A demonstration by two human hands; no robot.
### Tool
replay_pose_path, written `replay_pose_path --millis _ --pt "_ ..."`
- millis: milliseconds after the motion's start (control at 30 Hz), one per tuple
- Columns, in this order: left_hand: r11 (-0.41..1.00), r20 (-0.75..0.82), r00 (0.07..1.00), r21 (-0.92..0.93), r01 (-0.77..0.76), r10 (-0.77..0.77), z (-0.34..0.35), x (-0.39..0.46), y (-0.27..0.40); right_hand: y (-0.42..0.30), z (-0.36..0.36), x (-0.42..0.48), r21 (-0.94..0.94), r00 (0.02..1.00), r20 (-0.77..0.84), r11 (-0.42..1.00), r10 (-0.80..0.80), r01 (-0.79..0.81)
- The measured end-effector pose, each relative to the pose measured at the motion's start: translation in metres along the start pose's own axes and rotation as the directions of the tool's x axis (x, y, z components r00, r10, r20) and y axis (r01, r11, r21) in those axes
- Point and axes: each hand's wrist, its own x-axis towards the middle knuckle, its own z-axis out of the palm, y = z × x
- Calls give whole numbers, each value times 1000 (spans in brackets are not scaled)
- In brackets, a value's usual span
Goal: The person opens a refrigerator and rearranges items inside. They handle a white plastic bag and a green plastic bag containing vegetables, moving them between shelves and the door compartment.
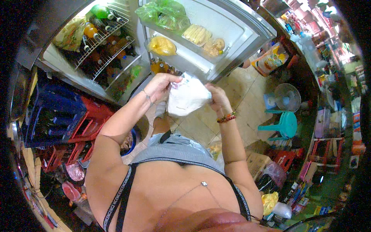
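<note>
A white plastic bag or packet (188, 94) is held up between my two hands in front of the open refrigerator. My left hand (161, 87) grips its upper left edge, thumb on top. At its right edge is my right hand (217, 97), fingers curled around the side. The bag hides part of those fingers. Behind it, the refrigerator door (203, 11) stands open, with greens in a clear bag (165, 14), a pack of pale yellow food (197, 34) and a yellow bag (162, 45) on its shelves. Bottles stand in the lowest door shelf.
Wire shelves (98, 43) with bottles fill the fridge at upper left. Blue and red crates (58, 110) are stacked at left. On the right are a green plastic stool (287, 124), a fan (287, 97) and a cardboard box (258, 162). A blue-rimmed basin (134, 142) is by the left arm.
</note>
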Motion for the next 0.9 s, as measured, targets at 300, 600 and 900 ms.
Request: replay_pose_path --millis 300,600,900 --pt "970 -69 995 239 -48 66 -29 25 -3 -16 41 -29 -822 535 402 -35 -743 569" --pt "902 -51 989 420 -102 136 -54 18 45 -12 80 -21 -536 599 544 306 -588 787" --pt "-520 652 443 758 -393 616 -40 -7 43 -37 90 -34 -570 546 657 130 -520 811"
